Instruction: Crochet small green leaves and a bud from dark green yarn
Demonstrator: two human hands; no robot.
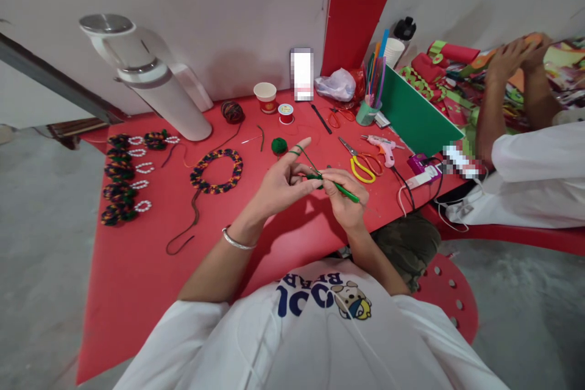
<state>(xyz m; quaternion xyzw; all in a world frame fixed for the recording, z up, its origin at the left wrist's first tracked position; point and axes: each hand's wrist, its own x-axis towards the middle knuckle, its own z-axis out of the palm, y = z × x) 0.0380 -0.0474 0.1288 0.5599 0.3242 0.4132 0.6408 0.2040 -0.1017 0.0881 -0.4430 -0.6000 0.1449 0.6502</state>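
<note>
My right hand (345,195) grips a green crochet hook (346,191) by its handle. At the hook's tip sits a small bit of green yarn work (314,177), pinched between the thumb and fingers of my left hand (287,180). A strand of green yarn (307,157) loops round the raised left index finger and runs to the hook. Behind that hand a small ball of green yarn (279,145) lies on the table. Left of my hands is a multicoloured crocheted ring (216,171) with a brown yarn tail.
On the red table (150,292) stand a large white flask (159,85), a paper cup (265,97) and a thread spool (286,113). Yellow-handled pliers (361,164) and a pink glue gun (382,145) lie right. Crocheted bundles (119,180) line the left edge. A co-worker's hands (516,58) are beyond a green board (411,109).
</note>
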